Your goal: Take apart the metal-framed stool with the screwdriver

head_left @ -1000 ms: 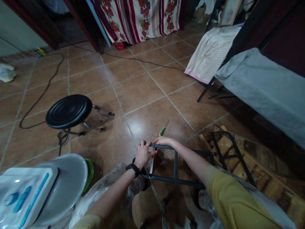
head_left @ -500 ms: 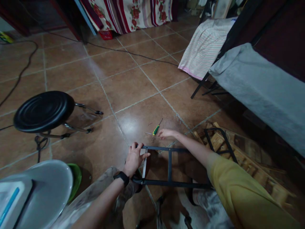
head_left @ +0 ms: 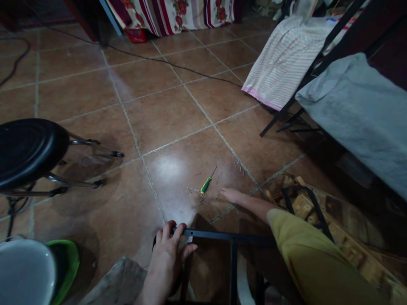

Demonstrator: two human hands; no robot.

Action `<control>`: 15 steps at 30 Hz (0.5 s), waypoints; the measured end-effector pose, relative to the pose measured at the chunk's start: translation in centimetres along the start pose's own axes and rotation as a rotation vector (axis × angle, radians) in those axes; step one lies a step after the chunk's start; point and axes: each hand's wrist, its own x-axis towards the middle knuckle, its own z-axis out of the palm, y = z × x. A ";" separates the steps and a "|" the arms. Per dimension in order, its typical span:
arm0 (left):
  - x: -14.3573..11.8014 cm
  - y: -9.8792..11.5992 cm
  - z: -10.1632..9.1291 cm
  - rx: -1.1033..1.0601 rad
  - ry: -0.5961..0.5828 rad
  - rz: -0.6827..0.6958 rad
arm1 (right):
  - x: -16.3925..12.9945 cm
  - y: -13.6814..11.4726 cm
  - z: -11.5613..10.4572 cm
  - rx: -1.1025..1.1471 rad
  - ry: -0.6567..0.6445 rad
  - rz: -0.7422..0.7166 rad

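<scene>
The left hand (head_left: pixel 168 250) is clamped on the metal frame's (head_left: pixel 233 254) corner; the right hand (head_left: pixel 231 195) lies flat and empty on the floor (head_left: pixel 178 123), just beside loose screws (head_left: pixel 201 199) and the screwdriver (head_left: pixel 206 184).

Your left hand (head_left: pixel 168 254) covers the corner of the black metal frame (head_left: pixel 222 235) under its fingers, so the joint there cannot be checked; your wrist runs out past the bottom edge. Below those fingers the frame's lower bars leave the view too. Beyond your right hand (head_left: pixel 231 195), the scattered screws (head_left: pixel 201 198) by the fingertips are too small to count or type (heads unreadable). The screwdriver (head_left: pixel 206 185) tip beyond them blurs into the tile. Whether your right fingertips hold anything cannot be told. The black stool (head_left: pixel 28 148), far left of your left fingers, is cut by the frame edge.
</scene>
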 end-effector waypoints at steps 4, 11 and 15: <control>-0.2 -0.8 0.7 0.020 -0.006 0.002 | 2.9 0.2 3.1 -0.185 -0.101 -0.217; -0.1 -1.4 1.2 0.016 -0.013 -0.038 | 3.9 -1.0 4.4 -0.178 -0.072 -0.149; 0.3 -0.8 0.1 -0.053 -0.091 -0.067 | 3.0 -3.2 0.7 -0.106 0.025 -0.094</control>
